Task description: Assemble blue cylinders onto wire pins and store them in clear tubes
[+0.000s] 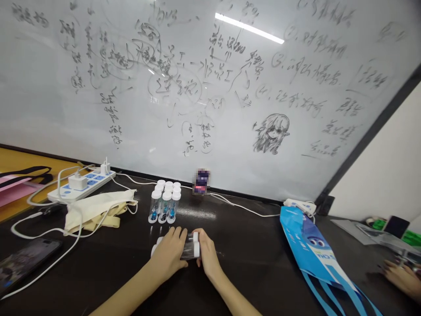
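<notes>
Clear plastic tubes (188, 250) with white caps lie on their sides on the dark table in front of me. My left hand (169, 251) reaches over them from above, fingers curved round their left part, so much of them is hidden. At their right end, my right hand (208, 253) closes against the white caps with thumb and fingers. How many tubes lie under the hands I cannot tell. Just behind, several similar tubes (166, 206) stand upright in a tight block, with small blue and dark pieces inside.
Left are a power strip (94, 181), a cream cloth bag (88, 210), white cables and a phone (29, 261). A small blurred item (201, 181) leans on the whiteboard (226, 109). Right are a blue bag (309, 245) and another person's hand (403, 276).
</notes>
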Motion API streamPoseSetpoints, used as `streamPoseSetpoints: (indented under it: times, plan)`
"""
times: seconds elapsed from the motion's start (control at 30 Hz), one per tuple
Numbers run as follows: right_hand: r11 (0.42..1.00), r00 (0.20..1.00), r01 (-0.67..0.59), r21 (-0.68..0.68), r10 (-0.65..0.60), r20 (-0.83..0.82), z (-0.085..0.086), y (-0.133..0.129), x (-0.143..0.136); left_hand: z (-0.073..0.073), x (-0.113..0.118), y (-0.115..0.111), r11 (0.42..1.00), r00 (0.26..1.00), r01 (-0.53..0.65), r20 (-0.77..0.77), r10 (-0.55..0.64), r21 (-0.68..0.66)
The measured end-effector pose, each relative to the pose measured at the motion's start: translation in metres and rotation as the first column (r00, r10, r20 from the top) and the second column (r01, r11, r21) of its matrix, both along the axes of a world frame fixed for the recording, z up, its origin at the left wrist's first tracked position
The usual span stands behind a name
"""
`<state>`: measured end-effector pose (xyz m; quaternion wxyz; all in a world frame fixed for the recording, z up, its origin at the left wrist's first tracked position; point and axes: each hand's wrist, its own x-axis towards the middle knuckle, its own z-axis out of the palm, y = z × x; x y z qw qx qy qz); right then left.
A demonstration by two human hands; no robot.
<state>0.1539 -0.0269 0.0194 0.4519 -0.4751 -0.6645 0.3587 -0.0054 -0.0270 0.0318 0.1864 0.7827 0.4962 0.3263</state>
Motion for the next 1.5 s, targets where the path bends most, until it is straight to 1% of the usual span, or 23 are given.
streamPoseSetpoints:
  times: [0.1, 0.17, 0.3, 0.4, 0.5, 0.6, 0.67, 0.73, 0.8, 0.87, 0.93, 1.0, 1.03, 1.1, 1.13, 1.2, 1.27, 1.3, 1.37, 1.43, 1.5]
  plan:
    - [0.994, 0.997, -0.028, 0.105, 0.021, 0.069, 0.001, -0.009, -0.001, 0.005, 0.000, 0.003, 0.999, 0.988, 0.042, -0.152, -0.040, 0.011]
    - [0.986, 0.994, -0.024, 0.164, 0.006, 0.110, 0.002, -0.014, -0.004, 0.009, -0.001, 0.005, 0.997, 0.967, 0.071, -0.246, -0.071, -0.007]
    - [0.972, 0.987, -0.003, 0.235, -0.035, 0.159, 0.001, -0.017, -0.008, 0.020, -0.003, 0.008, 0.985, 0.900, 0.150, -0.402, -0.170, -0.083]
    - [0.962, 0.982, -0.014, 0.274, -0.038, 0.187, 0.001, -0.016, -0.006, 0.029, -0.004, 0.006, 0.973, 0.850, 0.199, -0.474, -0.229, -0.114]
    - [0.962, 0.975, -0.015, 0.271, -0.047, 0.219, -0.001, -0.011, -0.004, 0.034, -0.008, 0.002, 0.969, 0.820, 0.214, -0.516, -0.246, -0.122]
    - [0.971, 0.962, 0.075, 0.225, -0.130, 0.239, -0.006, -0.002, 0.000, 0.035, -0.013, -0.002, 0.970, 0.800, 0.203, -0.550, -0.241, -0.130]
    - [0.973, 0.948, 0.132, 0.191, -0.180, 0.262, -0.007, 0.006, 0.009, 0.034, -0.017, -0.003, 0.975, 0.787, 0.178, -0.575, -0.223, -0.135]
    - [0.972, 0.932, 0.160, 0.174, -0.206, 0.297, -0.001, 0.016, 0.026, 0.034, -0.020, -0.003, 0.977, 0.777, 0.157, -0.594, -0.211, -0.142]
    - [0.959, 0.904, 0.213, 0.188, -0.266, 0.334, 0.011, 0.028, 0.049, 0.035, -0.022, -0.002, 0.977, 0.770, 0.151, -0.602, -0.212, -0.152]
    - [0.933, 0.863, 0.279, 0.226, -0.347, 0.367, 0.026, 0.037, 0.070, 0.036, -0.023, -0.001, 0.976, 0.767, 0.149, -0.604, -0.216, -0.160]
    - [0.923, 0.835, 0.292, 0.250, -0.373, 0.405, 0.036, 0.039, 0.078, 0.036, -0.023, 0.000, 0.975, 0.767, 0.149, -0.603, -0.220, -0.166]
    - [0.940, 0.827, 0.239, 0.244, -0.328, 0.456, 0.037, 0.033, 0.068, 0.035, -0.022, 0.001, 0.973, 0.768, 0.152, -0.600, -0.226, -0.172]
    - [0.956, 0.829, 0.186, 0.225, -0.276, 0.486, 0.034, 0.028, 0.057, 0.034, -0.022, 0.001, 0.972, 0.767, 0.155, -0.598, -0.230, -0.176]
    - [0.987, 0.836, 0.052, 0.151, -0.125, 0.534, 0.024, 0.017, 0.028, 0.032, -0.021, 0.002, 0.970, 0.766, 0.161, -0.598, -0.238, -0.181]
    - [0.993, 0.835, -0.012, 0.118, -0.054, 0.547, 0.018, 0.013, 0.014, 0.031, -0.022, 0.002, 0.969, 0.765, 0.164, -0.597, -0.243, -0.183]
    - [0.991, 0.833, -0.094, 0.091, 0.028, 0.552, 0.011, 0.007, -0.007, 0.030, -0.024, 0.003, 0.965, 0.761, 0.175, -0.595, -0.258, -0.195]
    - [0.986, 0.838, -0.140, 0.093, 0.068, 0.542, 0.011, 0.006, -0.012, 0.032, -0.027, 0.005, 0.959, 0.754, 0.185, -0.595, -0.279, -0.217]
    - [0.983, 0.843, -0.148, 0.105, 0.070, 0.533, 0.013, 0.007, -0.008, 0.033, -0.030, 0.006, 0.955, 0.749, 0.188, -0.596, -0.290, -0.229]
    - [0.981, 0.859, -0.128, 0.149, 0.035, 0.511, 0.021, 0.012, 0.010, 0.036, -0.035, 0.008, 0.950, 0.743, 0.189, -0.596, -0.304, -0.248]
    - [0.978, 0.875, -0.048, 0.201, -0.056, 0.482, 0.030, 0.019, 0.036, 0.037, -0.038, 0.009, 0.948, 0.743, 0.192, -0.593, -0.309, -0.254]
    - [0.965, 0.876, 0.071, 0.252, -0.181, 0.448, 0.037, 0.026, 0.060, 0.038, -0.040, 0.010, 0.948, 0.747, 0.197, -0.588, -0.311, -0.251]
